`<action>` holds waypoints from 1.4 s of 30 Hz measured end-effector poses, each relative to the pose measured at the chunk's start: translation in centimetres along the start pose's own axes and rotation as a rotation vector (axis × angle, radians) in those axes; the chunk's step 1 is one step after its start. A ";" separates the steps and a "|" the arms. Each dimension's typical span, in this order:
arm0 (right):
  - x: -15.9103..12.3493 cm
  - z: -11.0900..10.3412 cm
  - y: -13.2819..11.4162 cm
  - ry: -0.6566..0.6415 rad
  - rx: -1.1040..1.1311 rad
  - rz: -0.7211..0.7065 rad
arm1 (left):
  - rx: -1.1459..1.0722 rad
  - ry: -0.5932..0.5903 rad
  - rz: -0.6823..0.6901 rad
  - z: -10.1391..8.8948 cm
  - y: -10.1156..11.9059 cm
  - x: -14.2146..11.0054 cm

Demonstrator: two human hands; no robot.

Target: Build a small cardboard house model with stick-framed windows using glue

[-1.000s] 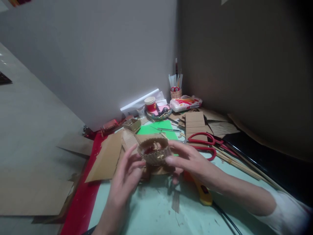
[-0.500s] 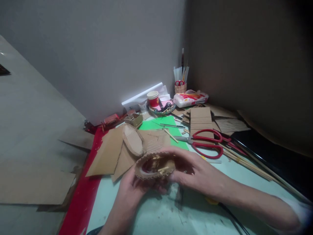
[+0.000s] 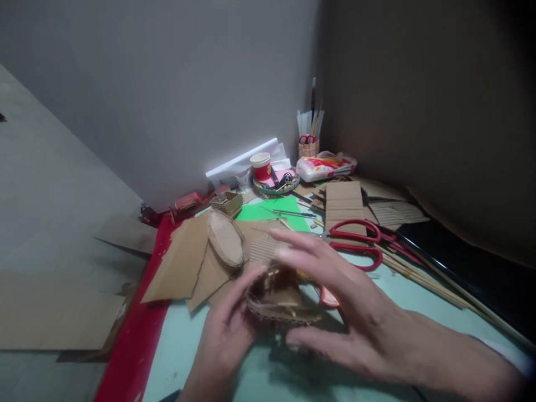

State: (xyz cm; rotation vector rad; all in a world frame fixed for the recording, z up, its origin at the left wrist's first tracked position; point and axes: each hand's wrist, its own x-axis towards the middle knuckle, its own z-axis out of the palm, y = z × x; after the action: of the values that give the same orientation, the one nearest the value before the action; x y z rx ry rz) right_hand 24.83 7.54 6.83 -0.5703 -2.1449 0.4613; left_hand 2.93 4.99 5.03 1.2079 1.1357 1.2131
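Note:
My left hand [image 3: 228, 329] is closed around the near-left side of a small boat-shaped cardboard piece [image 3: 288, 312], hollow, with corrugated edges and thin sticks inside. My right hand [image 3: 343, 301] is spread at its right side, thumb below and fingers above; whether it touches the rim is unclear. Between its thumb and fingers shows a partly hidden orange part [image 3: 329, 297], blurred, with a bit of yellow beside the cardboard; what it is cannot be made out. Just beyond lies a flat cardboard oval [image 3: 226, 237] on cardboard sheets [image 3: 180, 262].
Red-handled scissors [image 3: 355, 245] lie beyond my right hand, with thin wooden sticks [image 3: 422, 279] to their right. Farther back are a green sheet [image 3: 268, 209], a red paper cup [image 3: 261, 167], a tissue pack [image 3: 326, 167] and a brush holder [image 3: 309, 148]. Walls rise behind.
My right hand has let go of the cardboard piece and spread its fingers, coming nearer to me. The piece has turned and shifted slightly right. The orange part has come into view.

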 end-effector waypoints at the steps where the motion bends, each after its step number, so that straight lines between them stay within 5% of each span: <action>1: 0.0 -0.1 -0.3 -0.026 -0.036 -0.037 | 0.009 0.005 0.005 0.0 -0.1 -0.1; 8: -0.1 0.5 -0.6 0.005 -0.157 -0.081 | -0.052 0.088 -0.053 0.8 -0.5 -1.0; 26: 0.3 1.7 0.0 0.134 -0.177 0.035 | -0.110 -0.218 -0.035 -1.8 -1.4 -0.2; 42: -1.2 1.9 0.7 0.224 0.028 0.001 | -0.193 0.062 -0.156 1.2 0.1 -1.4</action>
State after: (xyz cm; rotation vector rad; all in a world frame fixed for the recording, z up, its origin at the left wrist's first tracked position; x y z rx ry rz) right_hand 24.13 7.21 4.61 -0.5795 -1.9221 0.4080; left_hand 4.04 3.54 5.15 0.9250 1.1093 1.2176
